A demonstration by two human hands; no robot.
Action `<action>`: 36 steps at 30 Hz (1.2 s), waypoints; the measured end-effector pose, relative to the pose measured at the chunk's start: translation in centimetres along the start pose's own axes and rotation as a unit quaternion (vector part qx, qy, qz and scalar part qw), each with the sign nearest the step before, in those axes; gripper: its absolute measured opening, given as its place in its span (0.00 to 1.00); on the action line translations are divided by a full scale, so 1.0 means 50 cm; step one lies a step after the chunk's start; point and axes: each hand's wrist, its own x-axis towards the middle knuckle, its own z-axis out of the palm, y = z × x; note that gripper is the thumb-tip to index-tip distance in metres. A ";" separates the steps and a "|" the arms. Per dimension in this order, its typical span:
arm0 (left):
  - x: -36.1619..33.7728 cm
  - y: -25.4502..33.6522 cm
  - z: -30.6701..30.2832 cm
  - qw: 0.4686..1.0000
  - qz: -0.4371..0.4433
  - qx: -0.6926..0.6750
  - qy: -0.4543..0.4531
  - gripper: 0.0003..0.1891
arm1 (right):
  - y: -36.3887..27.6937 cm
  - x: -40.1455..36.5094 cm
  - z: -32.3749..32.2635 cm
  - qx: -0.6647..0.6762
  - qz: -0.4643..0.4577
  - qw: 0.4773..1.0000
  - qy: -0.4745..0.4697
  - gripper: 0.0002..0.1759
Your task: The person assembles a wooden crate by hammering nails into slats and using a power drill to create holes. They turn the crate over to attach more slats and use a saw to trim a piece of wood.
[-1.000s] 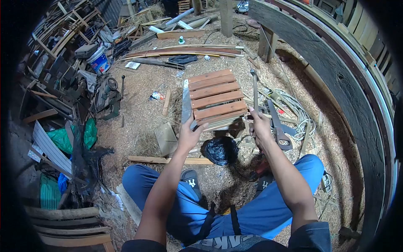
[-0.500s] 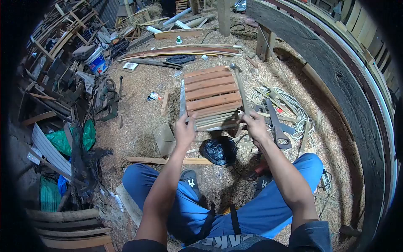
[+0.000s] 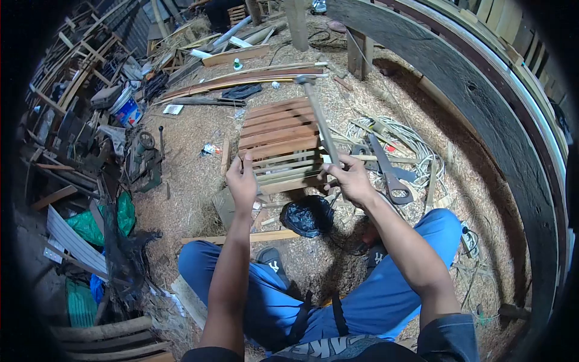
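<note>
A slatted wooden piece (image 3: 280,136), with reddish slats on top and paler ones on its near side, is in front of me. My left hand (image 3: 242,184) grips its near left edge. A hammer (image 3: 321,117) slants along the right side of the slats, its head at the far end. My right hand (image 3: 351,180) is closed around the hammer's handle, close to the slatted piece's right corner. Below the slats sits a black plastic bag (image 3: 307,216) on the ground.
A handsaw (image 3: 391,172) and coiled cable (image 3: 422,145) lie to the right. A wooden strip (image 3: 259,236) lies before my legs. A metal tool (image 3: 145,158) and green sheeting (image 3: 123,214) are at left. A thick dark beam (image 3: 482,96) curves along the right.
The slatted piece has shifted left and turned, showing more of its near side. Both hands moved left with it, and the hammer now stands out more over its right side.
</note>
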 end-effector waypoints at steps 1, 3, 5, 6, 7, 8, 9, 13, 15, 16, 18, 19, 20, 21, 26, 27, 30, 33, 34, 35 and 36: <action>0.002 -0.005 -0.002 1.000 -0.009 -0.002 -0.004 0.17 | -0.014 -0.002 0.007 -0.024 0.001 1.000 -0.007 0.19; 0.005 -0.004 -0.003 1.000 -0.004 -0.017 -0.008 0.16 | -0.013 0.001 0.016 -0.015 -0.003 1.000 0.004 0.18; -0.001 0.004 0.006 0.998 0.010 -0.057 -0.015 0.16 | -0.011 0.001 0.021 0.052 0.016 0.998 0.011 0.17; 0.000 -0.006 0.006 0.998 0.011 -0.055 -0.023 0.16 | -0.011 0.006 0.019 0.056 0.015 0.998 0.018 0.17; 0.006 -0.022 0.002 0.998 0.009 -0.060 -0.023 0.17 | -0.012 0.013 0.013 0.075 0.041 0.996 0.014 0.17; 0.009 -0.037 0.000 0.998 0.008 -0.065 -0.025 0.17 | -0.011 0.019 0.009 0.094 0.066 0.993 0.011 0.17; 0.007 -0.030 0.001 0.996 -0.004 -0.083 -0.026 0.17 | -0.021 0.017 0.013 0.097 0.073 0.992 0.023 0.16; 0.009 -0.033 -0.006 0.996 -0.006 -0.082 -0.045 0.20 | -0.032 0.012 0.031 0.155 0.079 0.982 0.076 0.20; 0.003 -0.025 0.001 0.998 0.031 -0.047 -0.036 0.20 | -0.035 0.009 0.027 0.181 0.083 0.971 0.131 0.25; -0.001 -0.021 0.006 0.997 0.068 -0.015 -0.018 0.21 | -0.030 0.012 0.020 0.187 0.083 0.969 0.136 0.25; -0.003 -0.019 0.007 1.000 0.016 -0.012 -0.007 0.22 | -0.025 0.020 0.010 0.213 0.102 0.964 0.121 0.27; -0.007 -0.007 0.008 1.000 0.022 0.014 0.005 0.20 | -0.023 0.020 0.011 0.220 0.098 0.962 0.131 0.28; -0.012 0.005 0.009 0.999 0.028 0.040 0.017 0.19 | -0.021 0.021 0.012 0.225 0.097 0.960 0.134 0.28; -0.012 0.006 0.002 0.998 0.021 0.053 0.003 0.21 | -0.023 0.021 0.013 0.231 0.091 0.959 0.135 0.28; -0.006 -0.020 0.002 0.993 0.076 0.083 0.032 0.24 | -0.030 0.024 0.009 0.251 0.091 0.952 0.152 0.27; -0.007 -0.018 0.000 0.991 0.063 0.114 0.025 0.24 | -0.028 0.026 0.009 0.254 0.091 0.951 0.153 0.27; -0.011 -0.017 0.011 0.993 0.067 0.090 0.039 0.27 | -0.020 0.031 0.004 0.254 0.071 0.951 0.163 0.23; -0.008 -0.017 0.011 0.997 0.009 0.048 0.056 0.32 | -0.002 0.032 -0.007 0.165 0.092 0.969 0.157 0.17; -0.002 -0.023 0.013 0.997 0.010 0.048 0.058 0.32 | 0.002 0.029 -0.011 0.104 0.101 0.977 0.156 0.14; 0.008 -0.031 0.020 0.997 -0.060 -0.020 0.039 0.37 | 0.007 0.027 -0.015 0.042 0.109 0.981 0.154 0.12; 0.019 -0.037 0.025 0.987 -0.130 -0.088 0.020 0.42 | 0.033 0.033 -0.021 0.042 0.108 0.982 0.152 0.12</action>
